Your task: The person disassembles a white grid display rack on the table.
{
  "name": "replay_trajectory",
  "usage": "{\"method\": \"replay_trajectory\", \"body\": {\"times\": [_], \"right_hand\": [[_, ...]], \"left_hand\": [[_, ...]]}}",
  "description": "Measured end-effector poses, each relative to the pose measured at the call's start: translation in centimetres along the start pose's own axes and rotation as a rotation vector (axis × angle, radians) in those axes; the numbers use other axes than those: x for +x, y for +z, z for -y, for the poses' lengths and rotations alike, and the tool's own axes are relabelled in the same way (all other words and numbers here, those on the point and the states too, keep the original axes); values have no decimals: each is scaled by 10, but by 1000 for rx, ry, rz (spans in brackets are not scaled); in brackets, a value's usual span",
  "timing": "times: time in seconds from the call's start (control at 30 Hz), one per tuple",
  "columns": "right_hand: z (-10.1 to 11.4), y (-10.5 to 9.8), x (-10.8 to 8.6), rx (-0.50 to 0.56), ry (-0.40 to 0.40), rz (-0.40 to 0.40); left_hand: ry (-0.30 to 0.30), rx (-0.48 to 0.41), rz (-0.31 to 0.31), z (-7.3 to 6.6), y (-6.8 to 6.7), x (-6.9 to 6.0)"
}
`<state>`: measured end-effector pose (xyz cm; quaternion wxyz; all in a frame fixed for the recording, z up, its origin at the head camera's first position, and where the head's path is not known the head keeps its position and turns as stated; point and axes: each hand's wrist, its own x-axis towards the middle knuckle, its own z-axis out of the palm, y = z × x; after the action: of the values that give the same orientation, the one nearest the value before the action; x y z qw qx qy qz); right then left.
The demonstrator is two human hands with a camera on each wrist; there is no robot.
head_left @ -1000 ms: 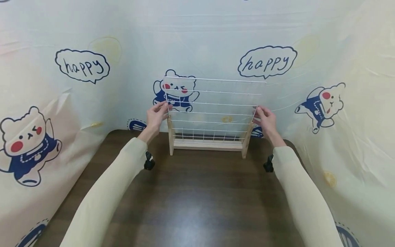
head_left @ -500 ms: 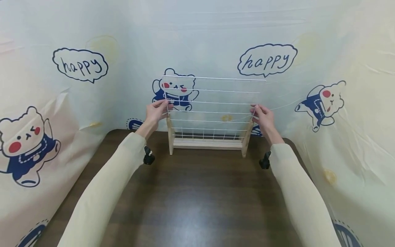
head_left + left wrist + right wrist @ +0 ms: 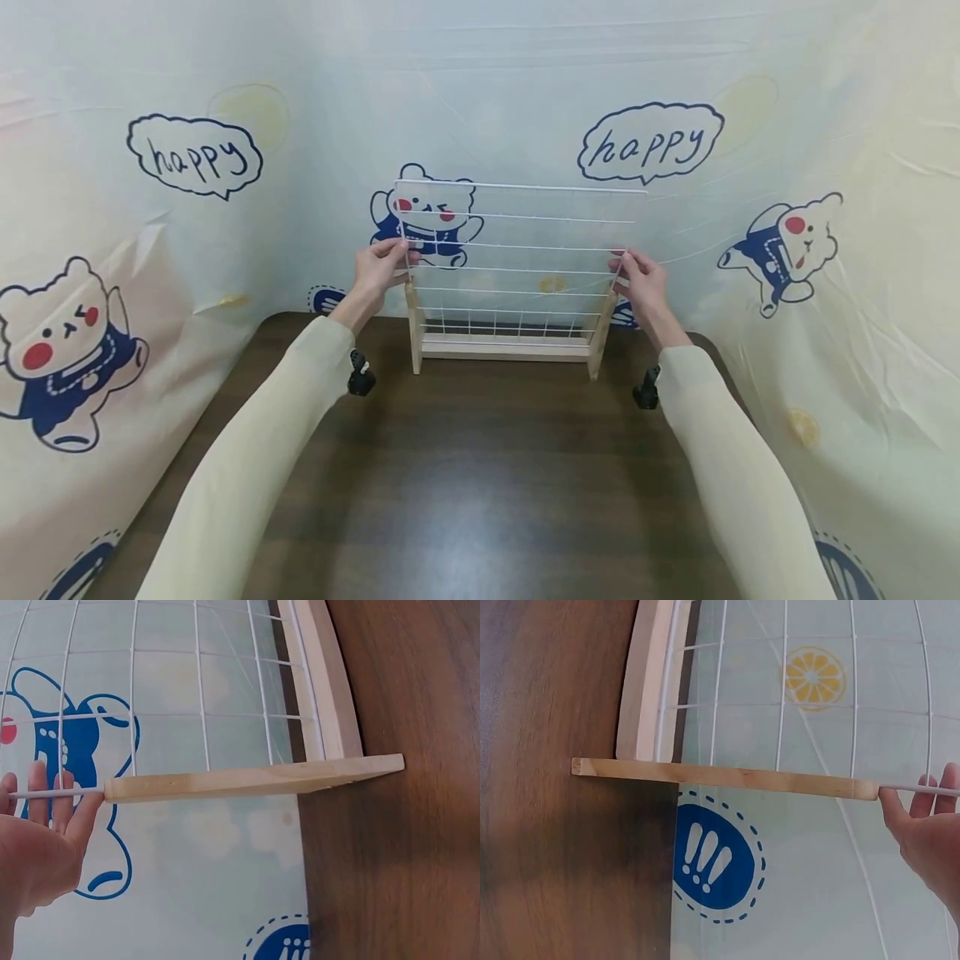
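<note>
A white wire grid panel stands upright in a pale wooden base at the back of the table. My left hand pinches the grid's left side wire, just above the top of the left wooden leg. On the other side my right hand holds the right side wire between thumb and fingers, just above the right wooden leg. Both wrist views show the fingers around the wire, with a fingertip close against the end of each leg. The grid's bottom edge lies along the base's crossbar.
The dark wooden table stretches from the base toward me. A pale cloth printed with bears and "happy" bubbles hangs behind the grid and along both sides.
Both hands keep hold of the side wires, and the grid and base stay in place. My right fingers have shifted slightly inward; the head view has tilted a little.
</note>
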<state>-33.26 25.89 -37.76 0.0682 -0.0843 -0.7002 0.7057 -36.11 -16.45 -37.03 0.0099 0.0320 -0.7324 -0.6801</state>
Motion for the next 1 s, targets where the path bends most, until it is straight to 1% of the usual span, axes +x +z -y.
{"method": "replay_trajectory", "body": {"times": [0.13,0.27,0.33,0.47,0.57,0.67,0.77,0.87,1.0], "right_hand": [[0,3,-1,-47,-15,-23],[0,8,0,-74,-44,-41],[1,10,1,-65,-55,-47],[2,10,-1,-38,-56,-60],[4,8,-3,-5,-61,-68],[10,6,-6,36,-65,-64],[18,7,-10,56,-55,-55],[24,8,-13,81,-36,-52],[25,8,-10,94,-43,-52]], "left_hand": [[26,-13,-1,-1,2,1],[54,-28,-28,0,2,3],[63,-31,-43,1,3,3],[59,-40,-57,0,7,3],[58,-53,-56,-2,10,3],[78,-68,-61,-6,11,2],[90,-72,-72,-9,11,1],[89,-78,-80,-12,10,-1],[91,-82,-80,-13,9,-2]]}}
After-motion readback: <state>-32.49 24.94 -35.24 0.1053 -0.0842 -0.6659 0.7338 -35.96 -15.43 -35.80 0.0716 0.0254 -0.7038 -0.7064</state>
